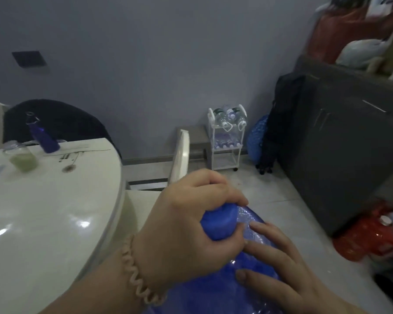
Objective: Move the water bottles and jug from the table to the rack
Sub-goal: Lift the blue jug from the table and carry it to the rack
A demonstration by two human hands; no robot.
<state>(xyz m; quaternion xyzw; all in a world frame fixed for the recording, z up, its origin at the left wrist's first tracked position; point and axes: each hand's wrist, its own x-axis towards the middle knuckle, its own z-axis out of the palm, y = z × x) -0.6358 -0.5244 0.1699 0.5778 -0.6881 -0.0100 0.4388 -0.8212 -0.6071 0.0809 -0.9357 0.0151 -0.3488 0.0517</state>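
Head view: large blue translucent jug (247, 288) low in the foreground, off the table, contents not discernible. Left hand (191, 223) wrapped around its blue cap (220, 220), coiled hair tie (138, 270) on the wrist. Right hand (281, 264) laid flat on the jug's shoulder, fingers spread wide. White table (43, 211) at left carrying a blue bottle (43, 137) and a lidded jar (23, 157) part full of greenish liquid. White rack (226, 137) against the far wall: clear water bottles (229, 116) lying on the top tier, more on the middle tier, blurred.
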